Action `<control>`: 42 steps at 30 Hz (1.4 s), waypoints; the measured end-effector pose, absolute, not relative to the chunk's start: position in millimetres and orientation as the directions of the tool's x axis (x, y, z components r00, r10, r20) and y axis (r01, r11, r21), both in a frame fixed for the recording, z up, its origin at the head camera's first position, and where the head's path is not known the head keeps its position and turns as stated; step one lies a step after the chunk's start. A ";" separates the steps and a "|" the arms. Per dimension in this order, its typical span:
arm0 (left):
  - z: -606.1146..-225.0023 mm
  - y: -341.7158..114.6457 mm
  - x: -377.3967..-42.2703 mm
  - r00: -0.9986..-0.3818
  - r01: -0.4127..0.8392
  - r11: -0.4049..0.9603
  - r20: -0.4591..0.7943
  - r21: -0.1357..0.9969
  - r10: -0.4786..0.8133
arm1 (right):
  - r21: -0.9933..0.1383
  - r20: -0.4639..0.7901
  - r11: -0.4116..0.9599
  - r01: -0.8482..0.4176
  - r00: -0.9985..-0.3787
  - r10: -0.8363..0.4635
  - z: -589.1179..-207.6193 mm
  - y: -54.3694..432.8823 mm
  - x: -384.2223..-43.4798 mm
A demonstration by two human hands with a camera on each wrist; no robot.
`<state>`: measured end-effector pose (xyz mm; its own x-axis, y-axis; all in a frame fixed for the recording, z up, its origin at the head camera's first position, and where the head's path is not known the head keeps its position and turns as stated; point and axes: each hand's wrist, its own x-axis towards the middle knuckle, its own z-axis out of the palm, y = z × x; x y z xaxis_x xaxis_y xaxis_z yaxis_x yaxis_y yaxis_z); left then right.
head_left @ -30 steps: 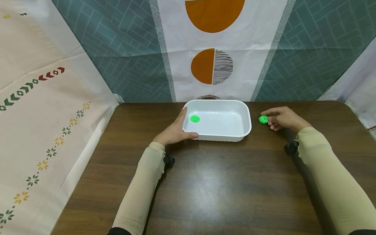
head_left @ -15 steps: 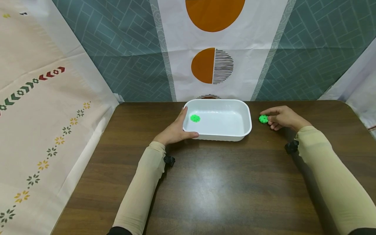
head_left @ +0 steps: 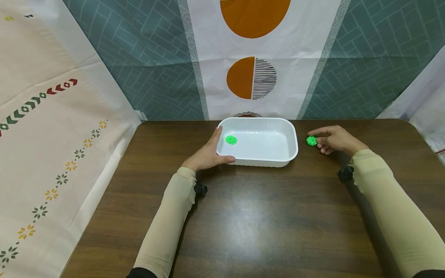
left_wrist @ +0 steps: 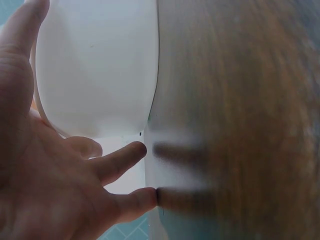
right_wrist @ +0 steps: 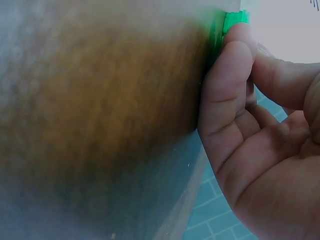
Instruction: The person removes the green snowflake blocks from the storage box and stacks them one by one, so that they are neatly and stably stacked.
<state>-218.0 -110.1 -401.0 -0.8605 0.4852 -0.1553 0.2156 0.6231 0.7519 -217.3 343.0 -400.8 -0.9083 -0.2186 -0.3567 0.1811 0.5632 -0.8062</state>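
A white rectangular tray [head_left: 259, 160] stands near the table's back edge, with one flat green disc with a notched rim [head_left: 231, 140] lying inside at its left. My left hand [head_left: 206, 155] holds the tray's left end, thumb along the front wall and forefinger up at the left rim. In the left wrist view the other fingers [left_wrist: 120, 161] spread beside the tray wall [left_wrist: 97, 70], close to the tabletop. Right of the tray, my right hand [head_left: 334, 139] pinches a second green notched disc [head_left: 311, 141] low at the table; the right wrist view shows its green edge [right_wrist: 235, 19] at the fingertips.
The brown wooden table [head_left: 250, 220] reaches back to a hanging teal and white cloth [head_left: 153, 69] with orange shapes. A pale patterned cloth [head_left: 52, 146] hangs along the left side. Small black devices are worn on the left wrist [head_left: 200, 189] and right wrist [head_left: 345, 173].
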 end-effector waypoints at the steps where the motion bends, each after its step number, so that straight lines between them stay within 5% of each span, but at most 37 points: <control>1: -401.0 -110.3 -217.9 -0.861 0.215 0.625 -0.157 0.751 0.484 | -0.805 -0.356 0.566 0.178 -0.908 -0.221 -401.1 343.1 -217.4; 18: -400.2 -112.5 -218.7 -0.863 0.206 0.644 -0.173 0.737 0.475 | -0.766 -0.230 0.639 0.065 -0.957 -0.178 -362.3 337.7 -219.5; 42: -400.3 -112.2 -217.7 -0.863 0.229 0.622 -0.139 0.749 0.485 | -0.786 -0.121 0.614 -0.071 -0.956 -0.266 -309.8 244.1 -240.9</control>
<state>-217.7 -112.2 -400.3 -0.8634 0.4851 -0.1387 0.2290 0.6217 0.7491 -240.9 244.1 -309.8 -0.9562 -0.2663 -0.1213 -0.0714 0.6144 -0.7857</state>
